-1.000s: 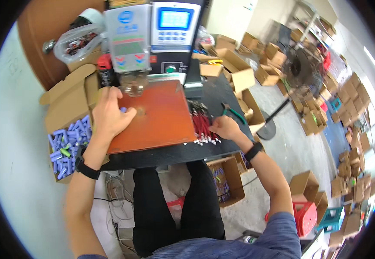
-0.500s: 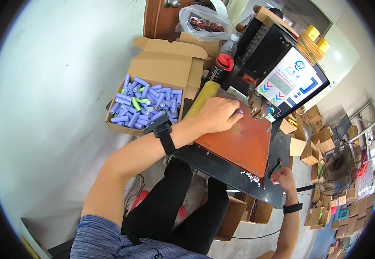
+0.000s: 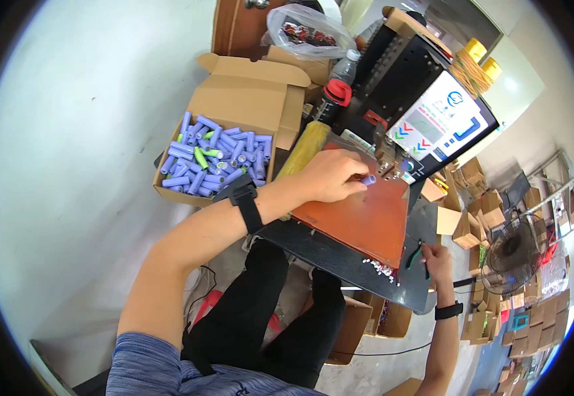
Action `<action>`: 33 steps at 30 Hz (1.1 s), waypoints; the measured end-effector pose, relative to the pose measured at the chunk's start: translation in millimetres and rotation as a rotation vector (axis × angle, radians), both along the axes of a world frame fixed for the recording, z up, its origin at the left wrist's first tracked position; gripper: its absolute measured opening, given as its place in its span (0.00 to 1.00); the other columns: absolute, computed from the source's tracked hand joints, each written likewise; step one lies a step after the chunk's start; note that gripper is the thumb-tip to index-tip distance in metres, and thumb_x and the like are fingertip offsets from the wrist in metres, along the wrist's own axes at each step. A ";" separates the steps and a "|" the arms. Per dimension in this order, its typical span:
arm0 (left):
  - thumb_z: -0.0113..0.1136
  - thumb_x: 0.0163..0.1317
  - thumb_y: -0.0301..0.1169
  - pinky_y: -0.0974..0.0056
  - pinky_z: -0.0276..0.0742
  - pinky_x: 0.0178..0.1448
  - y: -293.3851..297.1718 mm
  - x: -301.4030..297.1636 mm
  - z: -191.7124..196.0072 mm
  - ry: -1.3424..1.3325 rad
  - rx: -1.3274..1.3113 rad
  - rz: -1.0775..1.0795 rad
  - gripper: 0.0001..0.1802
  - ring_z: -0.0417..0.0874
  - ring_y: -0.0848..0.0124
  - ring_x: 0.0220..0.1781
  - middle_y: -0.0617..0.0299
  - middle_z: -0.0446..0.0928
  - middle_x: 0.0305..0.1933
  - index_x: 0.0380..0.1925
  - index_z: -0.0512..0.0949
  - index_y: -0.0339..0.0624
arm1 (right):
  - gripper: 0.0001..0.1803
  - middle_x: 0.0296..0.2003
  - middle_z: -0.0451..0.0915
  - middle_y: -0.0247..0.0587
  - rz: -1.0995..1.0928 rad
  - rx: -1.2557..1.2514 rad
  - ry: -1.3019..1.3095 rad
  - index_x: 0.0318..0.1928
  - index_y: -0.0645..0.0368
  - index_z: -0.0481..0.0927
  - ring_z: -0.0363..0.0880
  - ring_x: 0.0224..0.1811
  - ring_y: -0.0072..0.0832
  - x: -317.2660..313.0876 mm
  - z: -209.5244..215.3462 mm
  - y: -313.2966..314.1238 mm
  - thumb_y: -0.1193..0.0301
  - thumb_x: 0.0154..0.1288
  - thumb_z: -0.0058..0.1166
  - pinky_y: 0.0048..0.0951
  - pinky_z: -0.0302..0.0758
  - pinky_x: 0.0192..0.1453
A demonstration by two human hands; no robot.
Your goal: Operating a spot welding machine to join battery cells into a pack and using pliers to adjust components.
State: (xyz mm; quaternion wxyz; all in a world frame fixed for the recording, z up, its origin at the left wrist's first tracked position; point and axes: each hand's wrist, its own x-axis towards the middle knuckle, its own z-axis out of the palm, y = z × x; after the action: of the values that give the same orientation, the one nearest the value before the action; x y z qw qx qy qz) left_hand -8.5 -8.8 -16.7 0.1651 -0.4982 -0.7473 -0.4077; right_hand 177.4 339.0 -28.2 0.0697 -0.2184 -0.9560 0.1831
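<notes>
My left hand [image 3: 332, 175] rests on the orange-brown mat [image 3: 366, 221] and pinches a small purple cylindrical cell [image 3: 368, 179] close to the head of the black bench machine [image 3: 411, 99]. My right hand [image 3: 436, 257] lies at the mat's near right corner, fingers curled beside green-handled pliers [image 3: 414, 253]; I cannot tell whether it grips them. A scatter of small pale metal bits [image 3: 381, 266] lies just left of that hand. An open cardboard box [image 3: 234, 105] full of purple cells [image 3: 213, 158], a few green among them, stands left of the table.
A yellow roll [image 3: 305, 146] lies along the mat's left edge. A bottle with a red cap [image 3: 334, 99] and a clear bag [image 3: 303, 30] stand behind. Many cardboard boxes [image 3: 482, 198] and a floor fan [image 3: 510, 254] fill the floor at right.
The view has swung left and down, bringing the box of cells into sight. My left hand has gone to the machine head and now pinches a purple cell.
</notes>
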 end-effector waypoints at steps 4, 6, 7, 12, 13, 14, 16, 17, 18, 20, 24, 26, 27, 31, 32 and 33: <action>0.64 0.55 0.33 0.55 0.72 0.41 4.2 -3.3 5.9 -0.104 -0.050 -0.116 0.11 0.79 0.56 0.36 0.54 0.78 0.30 0.36 0.80 0.40 | 0.07 0.21 0.80 0.37 0.115 -0.052 0.291 0.33 0.67 0.83 0.76 0.22 0.22 -2.6 28.0 -5.8 0.75 0.61 0.54 0.25 0.70 0.27; 0.62 0.55 0.36 0.51 0.73 0.40 4.9 -3.5 7.7 -0.094 -0.009 -0.147 0.11 0.80 0.50 0.36 0.52 0.80 0.30 0.33 0.80 0.41 | 0.07 0.22 0.81 0.36 0.206 -0.225 0.369 0.36 0.67 0.82 0.76 0.23 0.21 -12.0 37.0 -27.2 0.76 0.63 0.52 0.23 0.70 0.28; 0.61 0.55 0.35 0.51 0.73 0.40 4.1 -4.5 3.5 -0.080 0.043 -0.165 0.10 0.80 0.51 0.36 0.51 0.80 0.31 0.34 0.81 0.41 | 0.08 0.23 0.81 0.36 0.235 -0.305 0.387 0.37 0.67 0.82 0.76 0.24 0.20 -20.2 41.7 -49.6 0.77 0.63 0.51 0.23 0.71 0.29; 0.59 0.58 0.32 0.54 0.73 0.46 -0.4 -4.2 6.0 -0.108 -0.029 -0.182 0.11 0.78 0.53 0.41 0.54 0.81 0.37 0.40 0.81 0.41 | 0.10 0.25 0.84 0.40 0.318 -0.336 0.378 0.42 0.62 0.83 0.83 0.29 0.22 -64.7 56.2 -119.6 0.73 0.62 0.54 0.24 0.77 0.34; 0.59 0.58 0.31 0.54 0.73 0.46 1.8 -2.0 6.8 -0.122 -0.026 -0.167 0.11 0.78 0.53 0.42 0.54 0.81 0.36 0.40 0.80 0.41 | 0.10 0.28 0.85 0.41 0.328 -0.280 0.441 0.40 0.60 0.84 0.84 0.30 0.24 -78.5 46.3 -118.6 0.69 0.60 0.57 0.24 0.77 0.35; 0.59 0.58 0.31 0.54 0.73 0.46 1.9 -0.3 7.4 -0.118 -0.035 -0.171 0.11 0.78 0.53 0.42 0.54 0.81 0.36 0.40 0.80 0.41 | 0.10 0.31 0.86 0.41 0.364 -0.341 0.468 0.38 0.58 0.85 0.85 0.31 0.26 -91.9 42.0 -122.7 0.67 0.59 0.59 0.26 0.77 0.37; 0.58 0.59 0.31 0.54 0.73 0.47 4.6 2.5 10.3 -0.143 -0.033 -0.178 0.11 0.77 0.54 0.42 0.54 0.80 0.36 0.41 0.80 0.41 | 0.08 0.29 0.84 0.44 0.407 -0.411 0.545 0.36 0.62 0.83 0.84 0.31 0.28 -109.5 36.3 -129.5 0.70 0.60 0.57 0.26 0.77 0.37; 0.58 0.59 0.31 0.54 0.73 0.47 6.4 3.0 10.7 -0.138 -0.038 -0.183 0.11 0.77 0.54 0.42 0.54 0.80 0.36 0.41 0.80 0.41 | 0.07 0.28 0.84 0.45 0.408 -0.419 0.594 0.35 0.63 0.81 0.84 0.30 0.29 -115.9 32.5 -132.2 0.72 0.60 0.55 0.27 0.77 0.36; 0.58 0.59 0.31 0.54 0.72 0.47 5.9 3.0 10.0 -0.136 -0.034 -0.177 0.10 0.78 0.54 0.43 0.53 0.79 0.35 0.40 0.79 0.40 | 0.06 0.24 0.81 0.45 0.423 -0.417 0.599 0.34 0.66 0.78 0.82 0.27 0.29 -121.3 31.6 -138.6 0.75 0.61 0.51 0.28 0.75 0.33; 0.57 0.60 0.31 0.54 0.72 0.47 4.7 5.0 9.3 -0.135 -0.034 -0.169 0.10 0.78 0.54 0.43 0.52 0.79 0.35 0.39 0.79 0.39 | 0.06 0.20 0.79 0.42 0.476 -0.474 0.590 0.37 0.66 0.77 0.80 0.24 0.26 -115.7 29.6 -147.6 0.78 0.63 0.48 0.27 0.73 0.30; 0.54 0.62 0.31 0.52 0.72 0.43 5.8 8.0 15.3 -0.269 -0.039 -0.113 0.08 0.79 0.54 0.40 0.51 0.77 0.30 0.35 0.76 0.37 | 0.06 0.19 0.78 0.35 0.437 -0.603 0.577 0.39 0.66 0.79 0.74 0.22 0.17 -110.3 27.9 -145.6 0.78 0.64 0.50 0.21 0.70 0.27; 0.52 0.64 0.32 0.53 0.71 0.38 6.5 9.8 18.5 -0.413 -0.055 -0.074 0.08 0.79 0.51 0.34 0.51 0.77 0.28 0.36 0.76 0.38 | 0.06 0.20 0.78 0.33 0.436 -0.586 0.639 0.38 0.66 0.80 0.72 0.22 0.14 -110.1 24.6 -150.9 0.78 0.64 0.52 0.19 0.69 0.27; 0.52 0.64 0.32 0.53 0.71 0.38 6.4 8.0 16.5 -0.415 -0.057 -0.071 0.08 0.79 0.51 0.34 0.51 0.77 0.28 0.36 0.76 0.38 | 0.05 0.20 0.78 0.30 0.441 -0.561 0.708 0.38 0.66 0.81 0.70 0.22 0.11 -110.2 25.1 -153.8 0.78 0.63 0.53 0.18 0.68 0.27; 0.57 0.61 0.31 0.60 0.70 0.31 5.4 4.8 17.3 -0.137 0.027 -0.027 0.09 0.77 0.60 0.26 0.54 0.76 0.26 0.37 0.77 0.38 | 0.02 0.21 0.78 0.30 0.412 -0.578 0.709 0.32 0.64 0.80 0.71 0.24 0.11 -107.4 27.5 -150.2 0.78 0.61 0.57 0.17 0.68 0.29; 0.60 0.59 0.30 0.62 0.70 0.29 5.3 5.4 18.8 -0.294 0.050 -0.034 0.09 0.76 0.64 0.23 0.56 0.76 0.26 0.38 0.78 0.38 | 0.03 0.23 0.78 0.31 0.469 -0.602 0.742 0.32 0.64 0.76 0.71 0.25 0.12 -107.5 28.4 -149.7 0.77 0.61 0.56 0.17 0.67 0.29; 0.60 0.59 0.30 0.62 0.70 0.29 5.0 5.8 18.4 -0.295 0.047 -0.032 0.09 0.76 0.64 0.23 0.56 0.76 0.26 0.38 0.78 0.38 | 0.03 0.23 0.78 0.31 0.469 -0.606 0.742 0.32 0.64 0.76 0.71 0.25 0.12 -108.0 26.5 -148.8 0.77 0.61 0.56 0.17 0.67 0.29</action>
State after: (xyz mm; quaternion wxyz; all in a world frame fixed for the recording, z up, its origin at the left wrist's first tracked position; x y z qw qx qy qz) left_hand -2.7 -3.8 1.7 0.0588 -0.4409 -0.7456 -0.4963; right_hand 69.4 190.3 -1.7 0.2944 0.0702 -0.7944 0.5266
